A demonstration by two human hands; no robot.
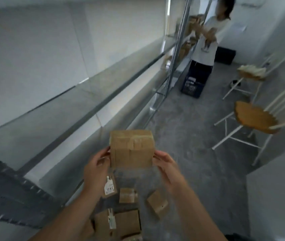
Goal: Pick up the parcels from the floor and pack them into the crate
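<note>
Parcel (131, 150), lower centre of frame, looks like light, stiff cardboard; your left hand (96, 165) and right hand (167, 165) pinch its opposite sides, a sound hold.

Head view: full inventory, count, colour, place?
held parcel: 1, brown, centre, between both hands
floor parcels: at least five, brown, some white-labelled, floor below the hands
crate: 1, dark blue, floor by the far shelving
black box: 1, black, floor beyond the other person
chairs: 2, white frames, tan seats, right
shelving: grey metal, along left wall
other person: 1, white top, dark trousers, far end
left hand: grips parcel's left side
right hand: grips parcel's right side
</note>
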